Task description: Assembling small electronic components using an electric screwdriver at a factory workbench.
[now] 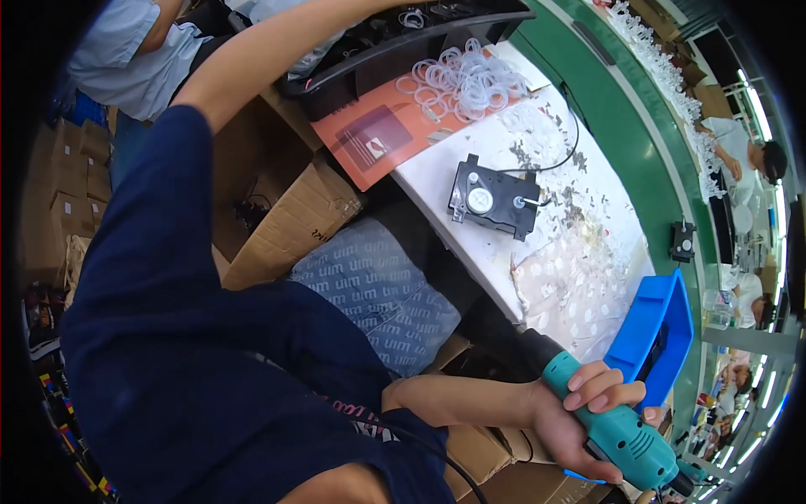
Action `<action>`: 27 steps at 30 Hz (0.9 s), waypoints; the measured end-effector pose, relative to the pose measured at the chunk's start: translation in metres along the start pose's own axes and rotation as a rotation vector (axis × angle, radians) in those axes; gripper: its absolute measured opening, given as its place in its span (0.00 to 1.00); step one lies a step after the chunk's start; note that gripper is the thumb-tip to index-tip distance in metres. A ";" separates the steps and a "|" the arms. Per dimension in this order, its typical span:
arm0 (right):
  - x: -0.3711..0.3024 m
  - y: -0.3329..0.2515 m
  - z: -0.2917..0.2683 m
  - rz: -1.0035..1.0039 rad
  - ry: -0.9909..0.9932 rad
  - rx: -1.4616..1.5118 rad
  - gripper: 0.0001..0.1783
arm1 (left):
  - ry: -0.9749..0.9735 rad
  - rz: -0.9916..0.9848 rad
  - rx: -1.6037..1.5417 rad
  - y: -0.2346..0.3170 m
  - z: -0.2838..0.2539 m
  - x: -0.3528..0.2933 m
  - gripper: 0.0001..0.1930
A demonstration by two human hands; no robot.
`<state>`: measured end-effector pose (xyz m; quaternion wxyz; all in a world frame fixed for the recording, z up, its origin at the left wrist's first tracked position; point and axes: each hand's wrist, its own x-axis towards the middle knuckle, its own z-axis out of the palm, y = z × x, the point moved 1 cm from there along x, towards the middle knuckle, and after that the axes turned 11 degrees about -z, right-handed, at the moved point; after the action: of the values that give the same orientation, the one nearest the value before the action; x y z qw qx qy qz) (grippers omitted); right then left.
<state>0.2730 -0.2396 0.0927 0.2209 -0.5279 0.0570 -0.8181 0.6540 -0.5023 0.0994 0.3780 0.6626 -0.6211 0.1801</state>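
Note:
My right hand (pixel 579 416) is wrapped round the body of a teal electric screwdriver (pixel 625 441), whose black nose points up and left over the near edge of the white worktop (pixel 428 181). My left forearm (pixel 285 38) stretches to the top edge above a black bin (pixel 369 76); the hand itself is out of the picture. Midway along the worktop lies a black plastic unit (pixel 495 198) with a white round part and a thin black cable. Neither arm touches it.
Clear rings (pixel 466 80) are heaped on an orange sheet (pixel 361 160) beside the bin. A blue tray (pixel 651 336) holds dark parts near the screwdriver. Small scraps litter the worktop. A cardboard box (pixel 294 214) stands at left. Co-workers sit across the green conveyor (pixel 634 143) and at upper left.

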 end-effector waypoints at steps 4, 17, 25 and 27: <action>0.000 0.003 -0.004 -0.018 0.031 0.079 0.37 | -0.419 0.196 -0.724 0.067 -0.091 -0.077 0.16; -0.007 0.012 0.023 0.057 -0.049 0.046 0.37 | -0.613 0.374 -0.904 0.092 -0.046 -0.198 0.20; -0.011 0.019 0.032 0.106 -0.091 0.063 0.38 | -0.632 -0.161 -1.217 0.102 -0.036 -0.214 0.15; -0.011 0.022 0.037 0.103 -0.080 0.058 0.38 | -0.633 -0.247 -1.263 0.104 -0.035 -0.213 0.14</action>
<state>0.3159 -0.2497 0.0924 0.2801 -0.5500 0.0518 -0.7851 0.5278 -0.3243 0.0000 0.5087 0.4032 -0.6069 -0.4585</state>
